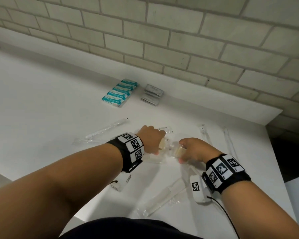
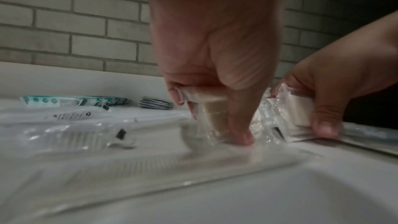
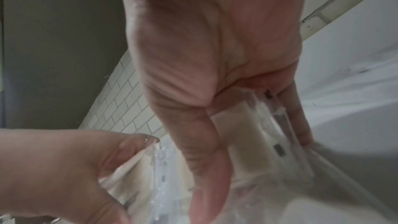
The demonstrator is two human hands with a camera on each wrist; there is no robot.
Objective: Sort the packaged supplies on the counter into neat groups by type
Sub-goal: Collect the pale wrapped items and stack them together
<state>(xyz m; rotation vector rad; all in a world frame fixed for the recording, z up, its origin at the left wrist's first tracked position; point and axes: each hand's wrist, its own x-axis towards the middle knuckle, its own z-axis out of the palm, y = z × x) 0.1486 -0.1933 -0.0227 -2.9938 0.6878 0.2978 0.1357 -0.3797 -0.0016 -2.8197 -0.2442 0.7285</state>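
Observation:
My left hand (image 1: 154,141) grips a beige pad in clear wrap (image 2: 215,110), pinched between thumb and fingers just above the white counter (image 1: 50,104). Close to its right, my right hand (image 1: 190,150) grips a second beige pad in clear wrap (image 3: 243,125) the same way. The two packets nearly touch. A row of teal packets (image 1: 119,94) lies at the back with a stack of grey sachets (image 1: 152,94) beside it. Long clear packets lie loose around my hands: one at the left (image 1: 107,129), one near the front (image 1: 164,195), thin ones at the right (image 1: 229,142).
A small white box (image 1: 123,184) sits under my left wrist. The counter ends at the right (image 1: 273,152) with a dark gap beyond, and a brick wall (image 1: 179,40) runs along the back. Clear comb packets (image 2: 64,135) lie left of my left hand.

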